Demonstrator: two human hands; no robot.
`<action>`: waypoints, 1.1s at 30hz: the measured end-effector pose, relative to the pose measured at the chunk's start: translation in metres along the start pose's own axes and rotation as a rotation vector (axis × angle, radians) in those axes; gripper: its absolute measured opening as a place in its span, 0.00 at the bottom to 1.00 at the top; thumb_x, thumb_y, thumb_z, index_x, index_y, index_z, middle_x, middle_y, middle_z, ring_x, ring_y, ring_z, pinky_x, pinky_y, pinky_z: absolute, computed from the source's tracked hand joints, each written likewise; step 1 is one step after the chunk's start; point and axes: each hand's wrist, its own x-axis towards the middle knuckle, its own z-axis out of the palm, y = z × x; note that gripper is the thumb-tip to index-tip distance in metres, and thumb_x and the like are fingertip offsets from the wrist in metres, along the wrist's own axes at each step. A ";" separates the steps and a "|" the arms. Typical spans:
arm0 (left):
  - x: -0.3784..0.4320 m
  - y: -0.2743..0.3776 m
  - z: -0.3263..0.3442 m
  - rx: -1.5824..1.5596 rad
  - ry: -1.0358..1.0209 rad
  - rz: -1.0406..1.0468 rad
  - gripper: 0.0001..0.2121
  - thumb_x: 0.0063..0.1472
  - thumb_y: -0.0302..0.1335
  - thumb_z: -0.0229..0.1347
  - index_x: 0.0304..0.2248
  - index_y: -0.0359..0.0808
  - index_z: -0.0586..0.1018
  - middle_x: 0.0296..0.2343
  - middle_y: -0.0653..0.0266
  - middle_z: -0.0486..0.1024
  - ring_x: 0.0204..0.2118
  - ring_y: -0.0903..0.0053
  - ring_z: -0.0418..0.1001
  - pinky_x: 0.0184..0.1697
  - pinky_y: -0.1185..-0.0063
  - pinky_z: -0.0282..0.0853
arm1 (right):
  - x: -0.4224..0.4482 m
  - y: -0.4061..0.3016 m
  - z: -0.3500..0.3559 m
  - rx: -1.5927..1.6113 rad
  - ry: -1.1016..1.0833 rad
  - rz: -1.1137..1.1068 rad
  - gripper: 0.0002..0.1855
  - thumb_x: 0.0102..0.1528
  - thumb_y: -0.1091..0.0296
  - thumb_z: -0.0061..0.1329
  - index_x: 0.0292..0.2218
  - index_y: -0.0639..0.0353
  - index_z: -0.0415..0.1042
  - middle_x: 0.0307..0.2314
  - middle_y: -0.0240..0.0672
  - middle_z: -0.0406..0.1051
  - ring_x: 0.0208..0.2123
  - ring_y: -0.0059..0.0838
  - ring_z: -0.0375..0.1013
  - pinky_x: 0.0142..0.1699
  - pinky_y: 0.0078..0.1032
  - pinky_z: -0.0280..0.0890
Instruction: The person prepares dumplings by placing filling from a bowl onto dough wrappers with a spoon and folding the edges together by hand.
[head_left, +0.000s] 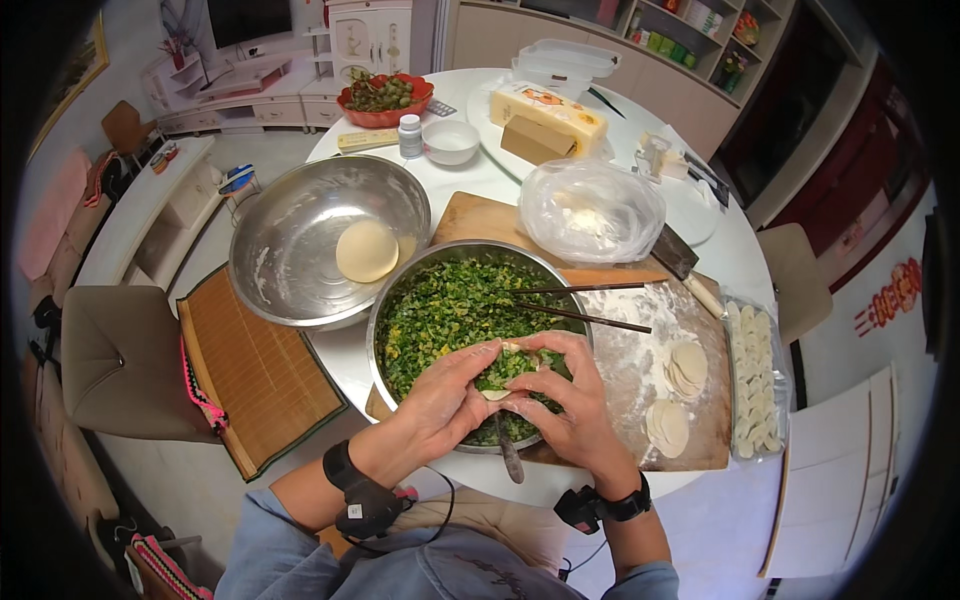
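Over the near side of a steel bowl of chopped green and yellow filling (442, 315), both hands hold one dough wrapper with filling (504, 369) on it. My left hand (450, 397) cups it from the left. The fingers of my right hand (566, 397) pinch its right edge. The wrapper's underside is mostly hidden by the fingers. Two dark chopsticks (600, 319) rest in the filling and stick out over the right rim. Below my hands, a metal spoon handle (510, 454) leans over the bowl's near rim.
Right of the bowl, a floured wooden board (622, 360) bears two stacks of round wrappers (686, 369) and a cleaver (686, 270). A tray of shaped dumplings (752, 382) lies beyond its right edge. A larger steel basin (300, 225) with a dough ball (367, 250) stands left; a plastic bag (592, 210) lies behind.
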 end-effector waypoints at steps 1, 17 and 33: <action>-0.001 0.001 0.004 0.005 0.021 0.002 0.15 0.65 0.29 0.40 0.45 0.26 0.66 0.39 0.57 0.69 0.40 0.74 0.70 0.46 0.76 0.70 | -0.001 0.003 0.000 0.000 -0.006 0.000 0.07 0.44 0.75 0.52 0.29 0.62 0.71 0.40 0.43 0.64 0.43 0.43 0.63 0.47 0.34 0.58; -0.003 0.012 0.009 0.466 0.006 0.080 0.15 0.63 0.30 0.46 0.45 0.28 0.69 0.38 0.60 0.71 0.38 0.77 0.73 0.42 0.79 0.74 | 0.008 0.001 0.017 0.216 0.201 0.216 0.05 0.49 0.77 0.49 0.29 0.65 0.67 0.37 0.44 0.68 0.39 0.40 0.69 0.44 0.29 0.63; -0.005 0.016 0.000 1.064 0.003 0.472 0.16 0.56 0.25 0.56 0.43 0.27 0.73 0.35 0.61 0.75 0.37 0.82 0.71 0.41 0.84 0.67 | 0.013 -0.003 0.024 0.207 0.358 0.274 0.08 0.47 0.78 0.51 0.32 0.67 0.69 0.32 0.43 0.69 0.35 0.36 0.70 0.40 0.26 0.65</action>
